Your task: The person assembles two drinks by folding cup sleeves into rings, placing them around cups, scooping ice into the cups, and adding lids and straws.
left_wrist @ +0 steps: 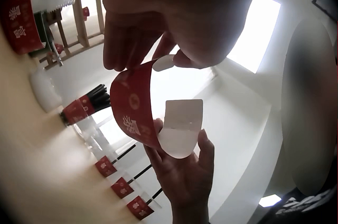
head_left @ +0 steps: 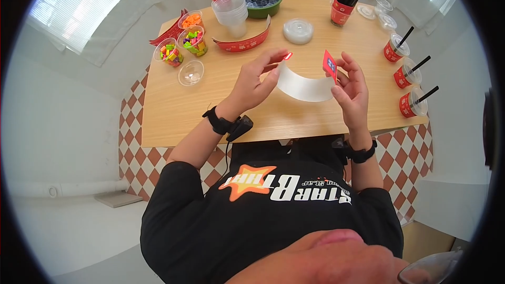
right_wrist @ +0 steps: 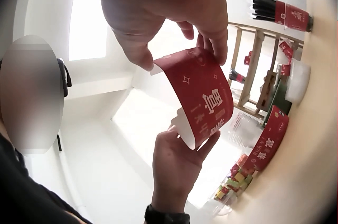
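Observation:
A curved paper sleeve (head_left: pixel 305 88), white inside and red with white print outside, hangs above the table between both hands. The left hand (head_left: pixel 256 81) pinches one end between thumb and fingers. At the other end, the right hand (head_left: pixel 351 88) holds the sleeve, thumb on the near side, beside a folded red flap (head_left: pixel 330 67). In the left wrist view, the sleeve (left_wrist: pixel 132 102) bows into a U shape, with the right hand (left_wrist: pixel 186 176) at its far end. The right wrist view shows the printed outer face (right_wrist: pixel 203 94).
On the table (head_left: pixel 210 121), cups of colourful pieces (head_left: pixel 193 41), stacked clear cups (head_left: pixel 230 13) and a red sleeve (head_left: pixel 242 43) stand left. Lids (head_left: pixel 298 31) lie behind the hands. A straw-filled cup (head_left: pixel 342 11) and several cups with straws (head_left: pixel 404 75) stand right. A green bowl (head_left: pixel 262 10) sits behind.

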Demonstrator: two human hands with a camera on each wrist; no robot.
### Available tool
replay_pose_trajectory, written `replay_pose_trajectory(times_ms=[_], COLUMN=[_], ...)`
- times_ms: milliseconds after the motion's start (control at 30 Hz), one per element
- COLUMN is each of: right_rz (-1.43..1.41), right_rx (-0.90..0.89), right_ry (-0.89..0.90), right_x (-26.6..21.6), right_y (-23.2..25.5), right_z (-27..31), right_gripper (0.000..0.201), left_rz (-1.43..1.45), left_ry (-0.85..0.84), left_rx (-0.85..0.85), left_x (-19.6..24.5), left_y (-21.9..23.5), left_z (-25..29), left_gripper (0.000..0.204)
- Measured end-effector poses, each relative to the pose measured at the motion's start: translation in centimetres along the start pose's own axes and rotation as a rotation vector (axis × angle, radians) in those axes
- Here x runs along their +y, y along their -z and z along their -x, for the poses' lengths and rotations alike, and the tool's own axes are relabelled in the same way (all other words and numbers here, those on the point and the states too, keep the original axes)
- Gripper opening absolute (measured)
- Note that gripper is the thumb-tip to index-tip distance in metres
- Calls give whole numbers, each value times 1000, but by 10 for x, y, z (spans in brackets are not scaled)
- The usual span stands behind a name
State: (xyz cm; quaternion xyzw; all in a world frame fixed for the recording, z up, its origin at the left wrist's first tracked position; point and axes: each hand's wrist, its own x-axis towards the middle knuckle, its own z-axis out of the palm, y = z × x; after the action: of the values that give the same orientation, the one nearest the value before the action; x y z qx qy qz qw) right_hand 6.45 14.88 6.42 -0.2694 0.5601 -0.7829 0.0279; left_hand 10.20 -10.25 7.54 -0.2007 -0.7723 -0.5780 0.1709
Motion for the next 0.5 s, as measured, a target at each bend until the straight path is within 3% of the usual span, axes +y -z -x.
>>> replay_pose_trajectory(times_ms=[133,200,300,433,500], right_rz=[-58,-65,-77,-99,-101], right_rx=[-7,-26,-36,6,16], right_ry=[1,-7,-5,27,38], right_x=[6,5,8,11,15], right_y=[-5,-8,-12,-15,-15], right_z=[8,10,12,13,14], right_gripper=[74,75,76,76,76], left_rz=[-318,-240,-326,-281,-66], left_ry=[-7,80,69,129,265], left_rx=[60,238,245,274,319], left_x=[-8,-9,-21,-29,-37], left_y=[1,-3,1,4,7], left_z=[6,6,7,8,9], left_gripper=[33,20,10,13,13])
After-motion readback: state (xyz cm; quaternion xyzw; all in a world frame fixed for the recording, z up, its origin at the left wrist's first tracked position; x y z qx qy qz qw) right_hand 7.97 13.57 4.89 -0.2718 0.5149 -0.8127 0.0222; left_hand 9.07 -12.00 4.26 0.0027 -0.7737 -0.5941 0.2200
